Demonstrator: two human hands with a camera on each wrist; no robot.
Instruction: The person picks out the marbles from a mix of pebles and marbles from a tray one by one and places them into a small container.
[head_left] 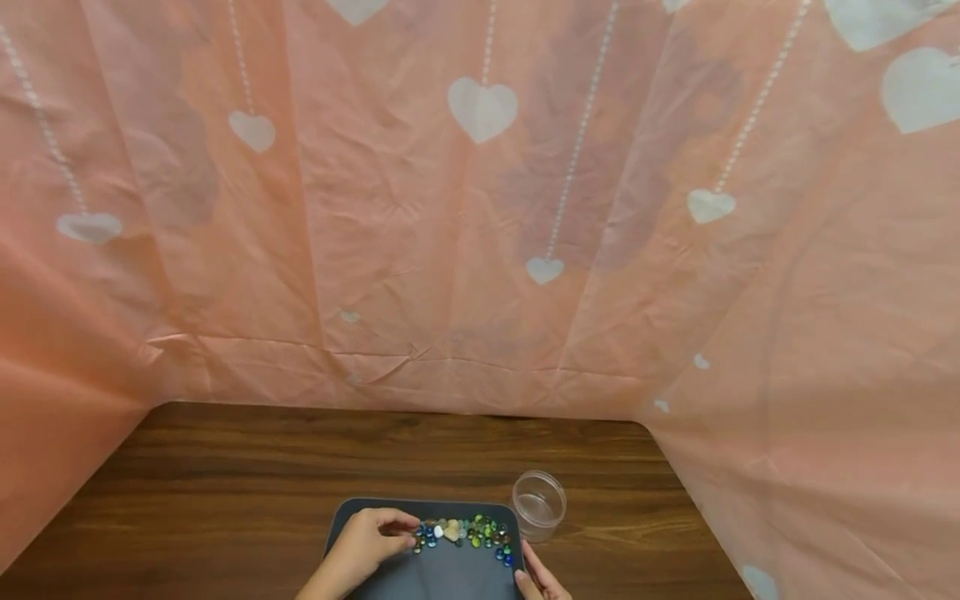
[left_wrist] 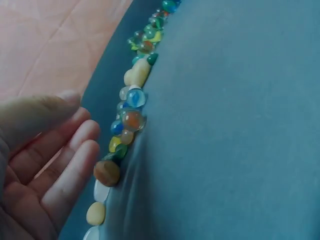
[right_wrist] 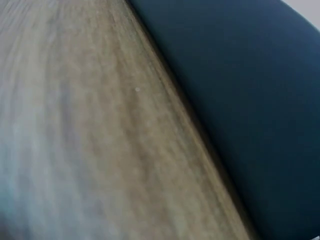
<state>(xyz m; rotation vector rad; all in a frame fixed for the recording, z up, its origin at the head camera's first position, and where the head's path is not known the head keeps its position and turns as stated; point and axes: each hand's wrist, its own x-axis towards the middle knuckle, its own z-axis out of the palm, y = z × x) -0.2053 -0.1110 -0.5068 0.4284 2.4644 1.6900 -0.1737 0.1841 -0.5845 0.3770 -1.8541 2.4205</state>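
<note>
A dark grey tray (head_left: 450, 575) lies on the table at the bottom of the head view. Glass marbles (head_left: 480, 531) and small stones (left_wrist: 106, 173) form a line along its far inner edge. Among them is a pale yellowish stone (head_left: 451, 530). My left hand (head_left: 367, 537) reaches over the tray's far left, fingers loosely bent beside the marbles. In the left wrist view nothing shows between thumb and fingers (left_wrist: 75, 165). My right hand (head_left: 542, 577) grips the tray's right rim, thumb near the top; the frame cuts off part of it. The right wrist view shows only the tray's side (right_wrist: 240, 100) and wood.
A clear round plastic container (head_left: 538, 504) stands just beyond the tray's right far corner. Brown wood tabletop (head_left: 247, 467) surrounds the tray. A pink cloth with white hearts (head_left: 480, 250) hangs behind and on both sides.
</note>
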